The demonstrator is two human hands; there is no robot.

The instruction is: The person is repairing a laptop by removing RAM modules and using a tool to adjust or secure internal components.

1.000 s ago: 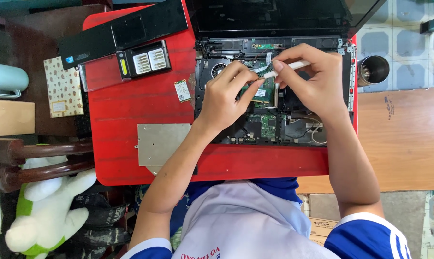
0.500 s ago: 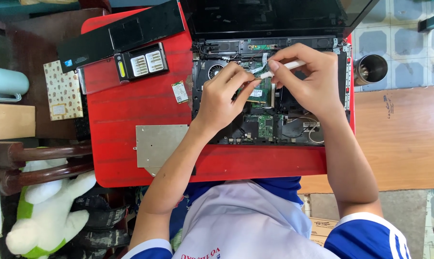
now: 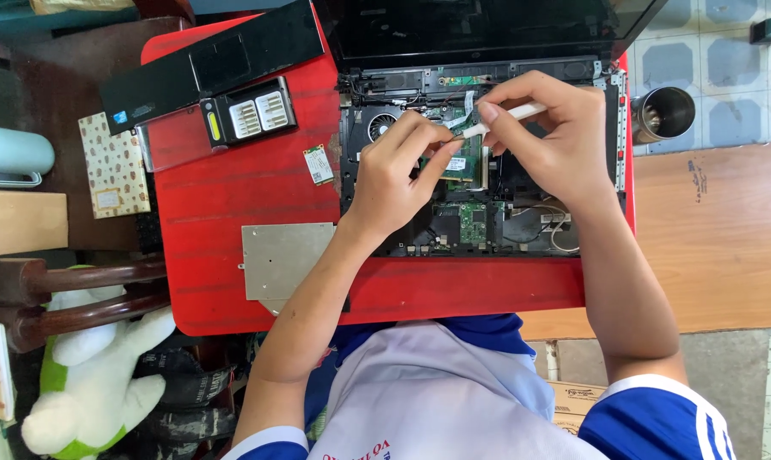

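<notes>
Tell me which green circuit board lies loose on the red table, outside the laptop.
The small green card, left of the opened laptop; the other boards sit inside its chassis.

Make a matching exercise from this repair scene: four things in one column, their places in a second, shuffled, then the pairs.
1. white tool
2. metal plate
3. steel cup
4. screwdriver bit case

A. on the tiled floor, right of the red table
B. in the right hand
C. table's near left part
D. table's far left part

Pairs: 1-B, 2-C, 3-A, 4-D

A home repair corner: opened laptop [image 3: 479, 153] and bit case [image 3: 249, 112] on a red table [image 3: 232, 187], tiled floor [image 3: 709, 60].
</notes>
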